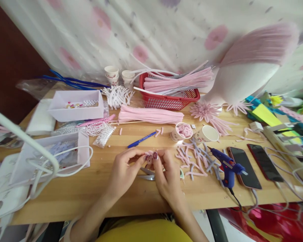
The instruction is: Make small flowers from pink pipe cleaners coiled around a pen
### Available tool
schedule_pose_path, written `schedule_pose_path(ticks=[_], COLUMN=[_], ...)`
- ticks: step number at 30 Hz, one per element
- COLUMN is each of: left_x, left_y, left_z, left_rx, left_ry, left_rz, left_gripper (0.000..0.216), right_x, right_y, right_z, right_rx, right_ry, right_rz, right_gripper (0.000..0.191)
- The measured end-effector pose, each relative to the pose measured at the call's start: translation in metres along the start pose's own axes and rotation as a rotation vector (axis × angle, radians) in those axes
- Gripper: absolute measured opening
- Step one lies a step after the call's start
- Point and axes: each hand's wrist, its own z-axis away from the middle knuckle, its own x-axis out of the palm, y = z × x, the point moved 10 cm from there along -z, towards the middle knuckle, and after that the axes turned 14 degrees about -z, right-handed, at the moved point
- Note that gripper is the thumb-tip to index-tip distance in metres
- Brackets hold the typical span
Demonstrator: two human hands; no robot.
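Note:
My left hand [125, 171] and my right hand [166, 173] meet near the front of the desk. Both pinch a short curled piece of pink pipe cleaner [149, 157] between thumbs and fingertips; the fingers partly cover it. Beneath them lie scissors [148, 175], mostly hidden by my right hand. Short cut pink and grey pipe cleaner pieces [192, 158] are scattered right of my right hand. A paper cup [176, 135] filled with curled pink pieces stands beyond them, beside another paper cup [209, 134]. A blue pen [141, 139] rests beyond my left hand.
A blue glue gun [227, 166] and two phones [244, 168] lie at the right with cables. Behind are a pink pipe cleaner bundle [151, 115] and a red basket [166, 101]. White boxes [77, 112] with beads and a white lamp arm [27, 139] occupy the left.

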Motion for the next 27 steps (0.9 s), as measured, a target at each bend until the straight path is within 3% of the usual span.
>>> schedule_pose_path(ticks=[4, 8, 14, 20, 27], left_x=[-0.001, 0.002, 0.011, 0.009, 0.027], left_y=[0.022, 0.022, 0.012, 0.023, -0.007], left_z=[0.002, 0.001, 0.004, 0.006, 0.012], left_rx=[0.213, 0.189, 0.01, 0.126, -0.156], left_ry=[-0.029, -0.123, -0.192, -0.049, -0.01], left_rz=[-0.29, -0.225, -0.049, -0.299, 0.257], left_gripper=[0.015, 0.013, 0.02, 0.032, 0.039], right_x=[0.001, 0.006, 0.0, -0.001, 0.0], right_y=[-0.009, -0.014, -0.005, -0.008, -0.011], right_z=[-0.006, -0.008, -0.008, -0.005, 0.004], right_rx=[-0.04, -0.06, -0.02, -0.088, -0.196], right_ry=[-0.095, -0.191, -0.034, 0.094, 0.171], right_rz=[0.219, 0.137, -0.004, -0.022, -0.046], right_gripper=[0.022, 0.031, 0.033, 0.033, 0.027])
